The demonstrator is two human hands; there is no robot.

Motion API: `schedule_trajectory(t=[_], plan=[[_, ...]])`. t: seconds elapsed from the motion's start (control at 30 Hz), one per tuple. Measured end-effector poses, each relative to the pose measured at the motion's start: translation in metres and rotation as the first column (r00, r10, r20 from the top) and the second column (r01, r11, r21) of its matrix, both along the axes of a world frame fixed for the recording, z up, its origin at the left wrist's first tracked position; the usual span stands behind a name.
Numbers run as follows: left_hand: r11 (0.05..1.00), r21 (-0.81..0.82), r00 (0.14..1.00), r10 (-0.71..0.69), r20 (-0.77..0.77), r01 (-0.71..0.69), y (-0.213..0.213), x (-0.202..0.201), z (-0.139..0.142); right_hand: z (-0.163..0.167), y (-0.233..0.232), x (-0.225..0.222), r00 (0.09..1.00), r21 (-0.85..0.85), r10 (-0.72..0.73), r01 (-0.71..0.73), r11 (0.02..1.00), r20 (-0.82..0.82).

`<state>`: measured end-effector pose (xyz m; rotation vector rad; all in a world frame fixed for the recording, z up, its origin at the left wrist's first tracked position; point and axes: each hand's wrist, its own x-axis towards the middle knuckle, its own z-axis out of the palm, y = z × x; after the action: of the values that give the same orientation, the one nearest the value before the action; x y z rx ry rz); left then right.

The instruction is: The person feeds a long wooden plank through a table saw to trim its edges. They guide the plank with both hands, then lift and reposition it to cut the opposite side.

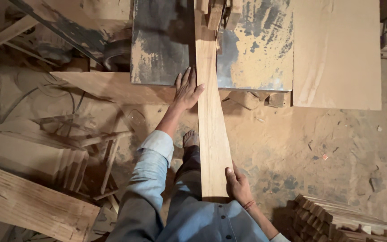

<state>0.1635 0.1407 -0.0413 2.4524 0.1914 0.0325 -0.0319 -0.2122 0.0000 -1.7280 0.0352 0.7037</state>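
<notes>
Wooden plank [211, 125] partly fed across desk [256, 49]; left hand [187, 89] flat, open alongside; right hand [237, 183] fingers gripping near end.

Two hands, left hand [187, 89] and right hand [237, 183], one long plank [211, 121], one saw table [256, 49], and perhaps a dozen stacked slats [341, 219] near right.

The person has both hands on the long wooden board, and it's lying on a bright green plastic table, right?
Not quite. Both hands are on the long wooden board: the left hand presses its edge near the table, the right hand grips the near end. But the head view shows the table is worn grey metal dusted with sawdust, not green plastic.
</notes>
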Motion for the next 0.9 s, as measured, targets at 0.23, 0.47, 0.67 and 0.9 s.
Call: schedule_trajectory(t=[0.23,0.47,0.67,0.9], plan=[[0.999,0.031,1.0,0.013,0.008,-0.013,0.0,0.002,0.001,0.014,0.009,0.008,0.946,-0.255,-0.1,0.019,0.967,-0.307],[1.0,0.011,1.0,0.011,0.016,-0.011,-0.001,0.001,0.007,0.016,0.011,0.016,0.999,-0.054,0.03,-0.029,0.998,0.017],[1.0,0.019,1.0,0.009,0.015,-0.009,-0.002,0.001,0.007,0.019,0.014,0.017,1.0,-0.068,0.006,-0.007,0.998,-0.011],[1.0,0.014,1.0,0.015,0.025,-0.016,-0.003,0.003,0.003,0.018,0.018,0.023,0.998,-0.149,0.01,-0.019,0.989,-0.061]])
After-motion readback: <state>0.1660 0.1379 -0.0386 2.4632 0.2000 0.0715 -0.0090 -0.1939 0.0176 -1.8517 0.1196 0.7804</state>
